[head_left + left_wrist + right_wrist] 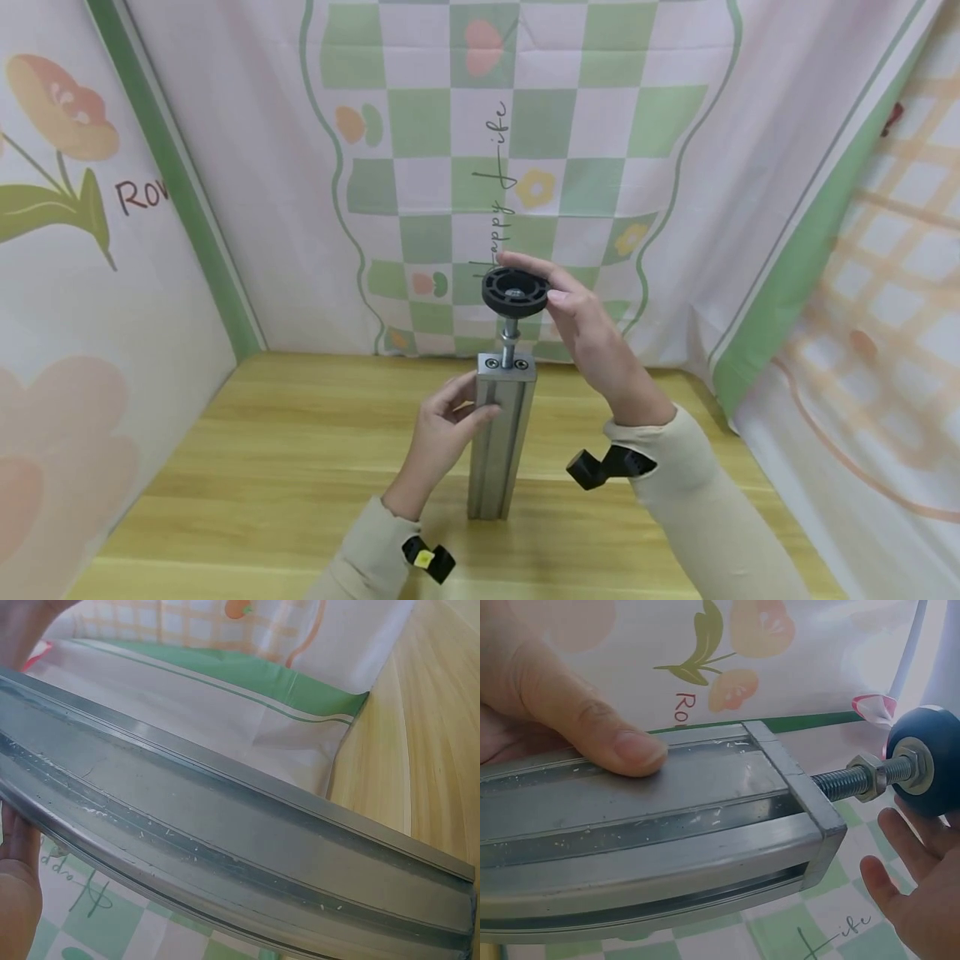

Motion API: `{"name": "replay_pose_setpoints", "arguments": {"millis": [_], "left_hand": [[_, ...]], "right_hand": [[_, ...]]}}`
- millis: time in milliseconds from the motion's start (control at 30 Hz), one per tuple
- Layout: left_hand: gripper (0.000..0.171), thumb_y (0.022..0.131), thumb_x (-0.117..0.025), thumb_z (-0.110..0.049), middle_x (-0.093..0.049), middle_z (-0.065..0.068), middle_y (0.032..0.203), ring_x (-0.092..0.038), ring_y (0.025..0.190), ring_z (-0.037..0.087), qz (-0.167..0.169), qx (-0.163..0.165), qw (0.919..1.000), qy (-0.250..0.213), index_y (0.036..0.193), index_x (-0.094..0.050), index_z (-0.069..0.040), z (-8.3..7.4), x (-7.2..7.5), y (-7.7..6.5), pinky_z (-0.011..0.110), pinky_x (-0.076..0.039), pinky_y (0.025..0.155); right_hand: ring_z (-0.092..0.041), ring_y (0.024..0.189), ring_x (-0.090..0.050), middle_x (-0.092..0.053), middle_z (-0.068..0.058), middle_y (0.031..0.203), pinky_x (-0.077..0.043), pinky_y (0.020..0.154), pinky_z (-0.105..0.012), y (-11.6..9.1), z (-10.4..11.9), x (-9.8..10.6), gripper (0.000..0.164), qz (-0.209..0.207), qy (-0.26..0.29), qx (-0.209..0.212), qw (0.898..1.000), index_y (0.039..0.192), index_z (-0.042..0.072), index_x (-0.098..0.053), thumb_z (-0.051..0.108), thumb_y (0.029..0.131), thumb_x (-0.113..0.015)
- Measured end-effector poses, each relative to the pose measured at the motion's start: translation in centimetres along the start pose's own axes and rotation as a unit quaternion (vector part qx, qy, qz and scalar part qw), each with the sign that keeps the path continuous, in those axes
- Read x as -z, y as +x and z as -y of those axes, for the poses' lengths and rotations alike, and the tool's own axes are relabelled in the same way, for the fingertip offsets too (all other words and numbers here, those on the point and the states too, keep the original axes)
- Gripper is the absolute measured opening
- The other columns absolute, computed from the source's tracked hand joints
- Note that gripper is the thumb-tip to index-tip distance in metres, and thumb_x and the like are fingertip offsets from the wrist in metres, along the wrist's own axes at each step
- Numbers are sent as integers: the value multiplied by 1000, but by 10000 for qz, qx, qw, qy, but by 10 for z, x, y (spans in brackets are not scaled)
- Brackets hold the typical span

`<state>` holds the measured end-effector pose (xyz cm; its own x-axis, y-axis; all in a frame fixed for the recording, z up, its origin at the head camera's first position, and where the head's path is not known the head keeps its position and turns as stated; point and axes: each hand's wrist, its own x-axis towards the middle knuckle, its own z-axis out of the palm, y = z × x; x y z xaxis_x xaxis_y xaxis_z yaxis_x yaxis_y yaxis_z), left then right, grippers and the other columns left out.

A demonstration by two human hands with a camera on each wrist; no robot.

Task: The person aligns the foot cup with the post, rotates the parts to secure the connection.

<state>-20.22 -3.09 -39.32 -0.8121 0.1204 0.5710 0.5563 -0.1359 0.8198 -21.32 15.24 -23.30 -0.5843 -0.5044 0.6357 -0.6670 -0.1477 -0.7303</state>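
Observation:
An aluminium profile (pixel 498 450) stands upright on the table. From its end plate (pixel 487 362) rises a threaded rod (pixel 844 782) with a hex nut (pixel 870 778) on it. At the rod's top sits a round black levelling foot (pixel 495 304). Below the end plate, my left hand (pixel 446 429) grips the profile; its thumb (pixel 634 750) lies on one face. My right hand (pixel 592 337) is at the foot's right side, thumb by the rim and forefinger stretched along the far edge. Its fingers are nearly straight. The foot hides some fingertips in the right wrist view.
A wood-grain table (pixel 262 467) carries the profile. Behind it hangs a green-and-white checked cloth (pixel 420 121) with printed lettering. More printed cloth encloses the left and right sides. Small black devices (pixel 611 467) are strapped over both sleeves.

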Motion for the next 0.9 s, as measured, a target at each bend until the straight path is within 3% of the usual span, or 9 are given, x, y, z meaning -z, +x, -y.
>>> {"name": "replay_pose_setpoints", "arguments": {"millis": [233,400,533,700,767,833,900], "left_hand": [[44,89,-75,-2,-66,14,114,-65,98,18,29,-20,10000,-15,132,-63,0,0,1,1,34,-58,87],[44,89,-75,-2,-66,13,115,-65,98,18,15,43,10000,13,131,-63,0,0,0,0,34,-58,87],[43,89,-75,-2,-66,14,113,-65,98,18,14,67,10000,44,131,-63,0,0,0,0,34,-58,87],[42,89,-75,-2,-67,13,113,-64,97,17,-1,91,9999,41,130,-64,0,-1,0,0,33,-58,86],[42,89,-75,-2,-67,13,113,-64,97,18,-3,92,10000,36,130,-64,0,-1,0,0,33,-58,86],[43,89,-75,-2,-67,13,114,-64,97,18,-4,96,9999,28,131,-63,-1,-1,0,-1,33,-58,86],[43,90,-75,-2,-67,14,114,-64,98,18,-6,114,9999,3,131,-63,0,-2,0,-1,33,-58,86]], "right_hand": [[-31,127,-50,-52,-13,142,-33,112,-40,-3,2,2,47,-345,-328,-205,9987,143,0,-49,12,101,-33],[-31,116,-54,-47,-11,140,-48,96,-31,-6,2,2,41,-640,-370,-281,9969,136,0,-52,12,97,-50],[-31,111,-52,-42,-11,134,-48,94,-27,-7,2,0,42,-764,-485,-171,9958,133,-3,-53,8,93,-58],[-30,111,-50,-41,-12,130,-38,107,-32,-4,-1,0,42,-812,-653,15,9946,130,-1,-56,6,90,-69],[-30,111,-50,-41,-11,127,-39,106,-32,-4,-2,0,42,-882,-758,55,9932,128,1,-58,11,90,-73],[-29,114,-48,-41,-10,128,-38,106,-33,-2,-3,0,42,-965,-938,145,9908,128,-1,-58,16,92,-72],[-28,122,-45,-43,-8,134,-38,106,-35,-1,-3,0,41,-989,-1033,152,9896,131,-2,-56,21,97,-61]]}}
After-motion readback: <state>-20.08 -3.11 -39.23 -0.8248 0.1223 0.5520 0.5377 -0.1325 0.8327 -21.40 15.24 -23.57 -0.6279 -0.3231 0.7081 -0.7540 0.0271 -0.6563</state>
